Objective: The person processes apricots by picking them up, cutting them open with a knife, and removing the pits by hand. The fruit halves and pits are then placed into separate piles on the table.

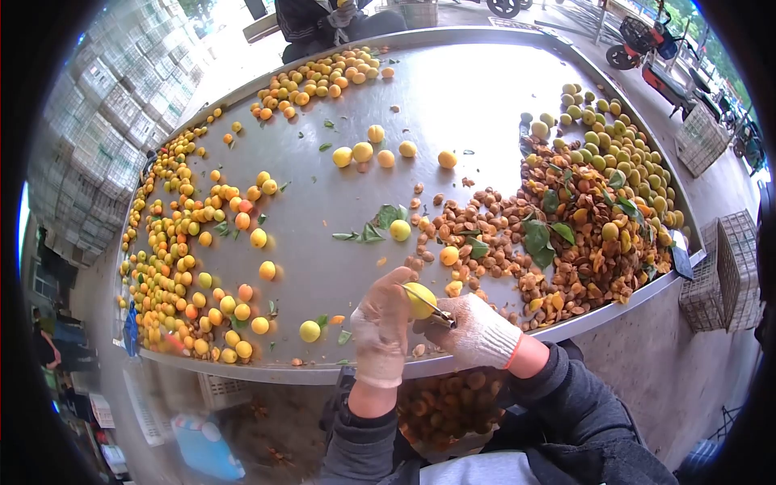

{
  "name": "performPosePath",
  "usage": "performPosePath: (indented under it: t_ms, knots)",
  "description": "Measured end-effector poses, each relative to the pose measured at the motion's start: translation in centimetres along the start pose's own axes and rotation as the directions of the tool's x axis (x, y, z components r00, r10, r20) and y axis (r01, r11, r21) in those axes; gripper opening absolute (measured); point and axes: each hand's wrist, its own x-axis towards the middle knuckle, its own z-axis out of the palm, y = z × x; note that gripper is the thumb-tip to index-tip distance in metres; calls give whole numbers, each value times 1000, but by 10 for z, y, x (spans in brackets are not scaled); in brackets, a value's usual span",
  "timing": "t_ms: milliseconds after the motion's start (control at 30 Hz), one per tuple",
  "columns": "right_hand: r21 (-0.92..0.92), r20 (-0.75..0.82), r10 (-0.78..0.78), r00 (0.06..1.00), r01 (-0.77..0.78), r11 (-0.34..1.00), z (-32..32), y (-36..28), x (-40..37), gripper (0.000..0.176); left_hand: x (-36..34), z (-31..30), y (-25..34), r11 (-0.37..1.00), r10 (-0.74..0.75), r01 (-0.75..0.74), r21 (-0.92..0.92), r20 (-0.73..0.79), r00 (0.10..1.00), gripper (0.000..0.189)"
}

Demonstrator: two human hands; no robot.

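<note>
One yellow-green fruit [419, 301], over the table's near edge, pinched in the fingers of the gloved left hand [381, 330]. Right hand [482, 331], also gloved, closed around one small metal tool [444, 316], its tip at the fruit (contact or cut: can't tell). Just beyond the hands: two loose fruits, one greenish [400, 230], one yellow [449, 255] by the brown pits [477, 218]. Farther up, a group of six yellow fruits [363, 152]. Right: one big heap of pits and pulp [594, 267] with leaves, plus green fruits [638, 166] behind, dozens. Left: orange-yellow fruits [162, 275], too many to count; another pile [319, 81] at the far edge. All on one metal table [311, 198]. One other person [335, 24] across it.
</note>
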Motion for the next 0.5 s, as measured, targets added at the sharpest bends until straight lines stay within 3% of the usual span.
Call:
performPosePath:
  t_ms: [67,100,167,200,233,267,300,333,400,433,500]
  knots:
    - [-89,-56,84,995,-89,992,-3,-10,0,15,-1,2,1,999,-26,25,-30,-26,999,47]
    - [-88,-60,84,995,-89,992,-4,-6,1,15,-3,5,5,998,-3,3,67,1,1000,47]
    - [-224,-116,-80,990,52,973,-6,4,4,16,-3,8,7,986,17,-23,163,37,999,48]
    - [-225,-123,-80,989,51,973,-9,2,4,16,-3,8,7,877,124,-166,451,122,985,49]
    - [-214,-105,-53,993,30,976,-12,0,4,15,-4,9,6,668,197,-306,678,235,952,49]
    - [-203,-85,-25,996,7,979,-14,-1,4,15,-5,9,5,669,193,-306,677,239,951,49]
    - [-203,-87,-24,996,6,979,-13,2,3,15,-6,9,3,805,172,-247,539,187,967,50]
    - [-170,-102,-112,988,94,981,-9,6,2,15,-6,9,3,907,141,-184,379,138,980,50]
    - [-136,-118,-202,972,186,973,-5,3,3,14,-7,15,12,948,104,-131,290,108,989,50]
    - [-158,-116,-122,986,103,982,-6,-6,2,14,-8,17,15,978,60,-75,195,82,995,50]
    - [-183,-116,-42,992,21,983,-7,-11,2,14,-8,14,8,974,65,-82,210,85,994,50]
